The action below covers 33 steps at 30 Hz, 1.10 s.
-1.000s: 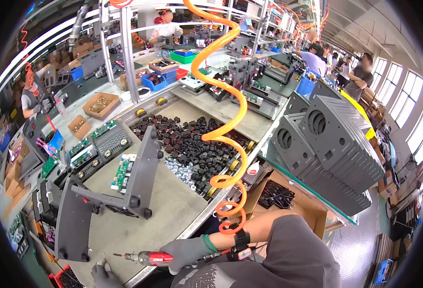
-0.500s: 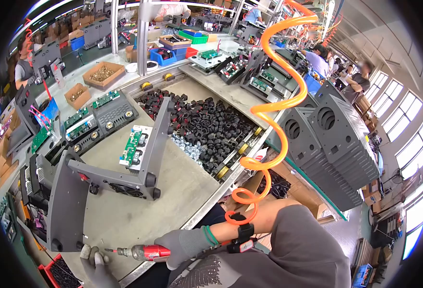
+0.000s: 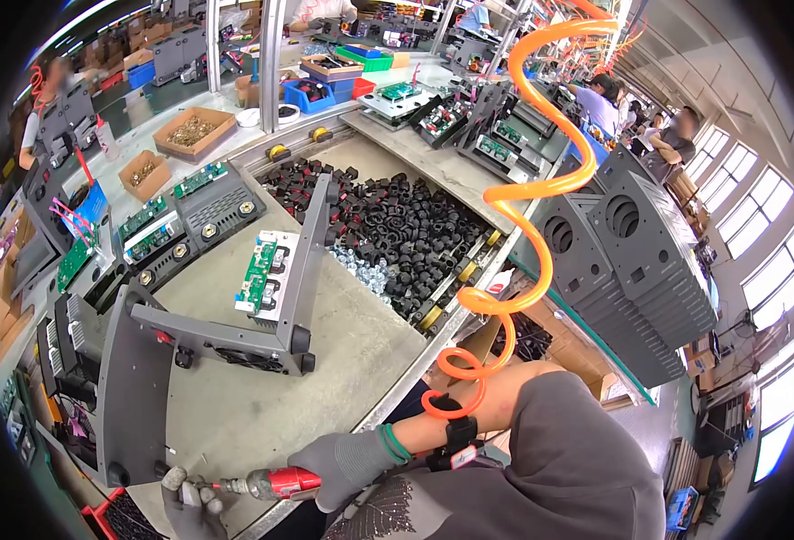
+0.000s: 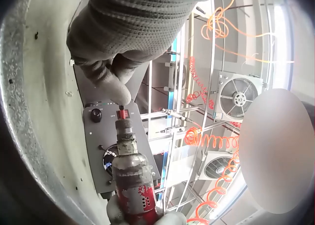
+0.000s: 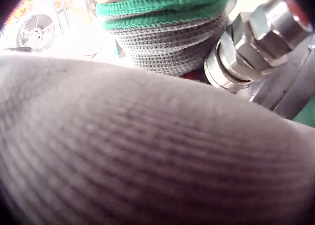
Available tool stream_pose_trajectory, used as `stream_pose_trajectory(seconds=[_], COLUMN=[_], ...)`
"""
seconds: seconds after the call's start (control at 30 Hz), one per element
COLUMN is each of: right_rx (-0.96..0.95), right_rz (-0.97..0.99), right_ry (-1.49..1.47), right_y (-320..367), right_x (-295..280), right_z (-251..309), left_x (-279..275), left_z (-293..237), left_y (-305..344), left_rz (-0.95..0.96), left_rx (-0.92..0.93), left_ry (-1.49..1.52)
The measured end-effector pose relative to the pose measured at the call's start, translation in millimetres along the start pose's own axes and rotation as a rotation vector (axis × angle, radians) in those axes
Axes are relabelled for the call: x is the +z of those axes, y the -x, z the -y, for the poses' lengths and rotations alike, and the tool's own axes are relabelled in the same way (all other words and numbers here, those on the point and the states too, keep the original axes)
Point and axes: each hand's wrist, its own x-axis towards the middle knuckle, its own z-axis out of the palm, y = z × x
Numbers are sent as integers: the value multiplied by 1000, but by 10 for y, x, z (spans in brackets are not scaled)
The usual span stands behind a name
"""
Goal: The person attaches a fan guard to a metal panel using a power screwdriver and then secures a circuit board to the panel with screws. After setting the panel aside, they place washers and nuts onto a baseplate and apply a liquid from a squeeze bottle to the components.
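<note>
My gloved right hand (image 3: 347, 463) grips a red and silver air screwdriver (image 3: 282, 483), its bit pointing left. The gloved left hand (image 3: 190, 508) meets the bit tip at the table's front edge. In the left wrist view, the left thumb and finger pinch at a small dark screw (image 4: 121, 107) on the end of the bit; the fingers hide most of it. Just beyond that hand stands a grey panel (image 3: 136, 396), part of an upright housing frame with a green circuit board (image 3: 257, 274). The right wrist view shows mostly grey cloth, a glove cuff (image 5: 162, 33) and a metal hose fitting (image 5: 246, 52).
An orange coiled air hose (image 3: 541, 193) hangs across the right side. Behind the frame lies a bin area of black plastic parts (image 3: 415, 234) with clear pieces. Stacked grey panels (image 3: 631, 243) stand at right. A red bin (image 3: 100, 517) sits at lower left.
The left hand has come up to the screwdriver's bit, which it was apart from before. The head view has shifted, and the right hand still holds the screwdriver.
</note>
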Motion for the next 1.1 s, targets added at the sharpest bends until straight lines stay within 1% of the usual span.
stream_pose_trajectory(seconds=[0.13, 0.23, 0.3, 0.33, 0.4, 0.43, 0.5, 0.53, 0.6, 0.63, 0.7, 0.73, 0.8, 0.83, 0.9, 0.93, 1.0, 1.03, 1.1], right_rx=[-5, -24, -114, -118, -37, -39, 43, 41, -20, -27, -59, -62, -28, -31, -12, -18, -162, -166, -147], right_rz=[-2, -18, -69, -71, -30, -33, 34, 32, -9, -12, -40, -41, -19, -19, -25, -24, -103, -102, -112], right_ry=[-29, 7, 99, 99, -10, -8, -22, -21, -51, -49, -74, -74, -110, -110, -153, -154, -61, -62, -109], right_y=[-5, 18, 6, 24, 83, 112, 167, 173, 157, 137, 108, 126, 178, 189, 202, 167, 51, 55, 79], right_x=[9, -7, 18, 11, -26, -47, -72, -64, -24, 4, 50, 43, 23, 26, 35, 59, 121, 126, 128], right_z=[-16, 0, -33, -21, 34, 68, 118, 104, 39, 1, -67, -54, -20, -22, -23, -89, -280, -286, -301], left_x=[53, 74, 52, 57, 73, 87, 120, 138, 179, 226, 333, 290, 159, 174, 208, 233, 298, 290, 243], left_z=[-75, -79, -32, -41, -68, -90, -137, -136, -137, -160, -202, -170, -46, -5, 42, 0, -102, -91, -25], left_y=[-7, -27, -55, -50, -48, -43, -9, 7, 36, 68, 130, 110, 40, 27, 14, 29, 60, 61, 15], left_rz=[15, 13, 25, 26, 70, 71, 93, 94, 34, 33, -47, -47, 73, 73, 34, 33, 14, 13, 59], left_rx=[-33, -54, -47, -43, 5, 9, 40, 43, 99, 105, 101, 104, 100, 102, 417, 420, 237, 239, 435], left_ry=[54, 102, 145, 143, 137, 137, 108, 108, 60, 57, 186, 184, 285, 283, -163, -168, 67, 64, -330])
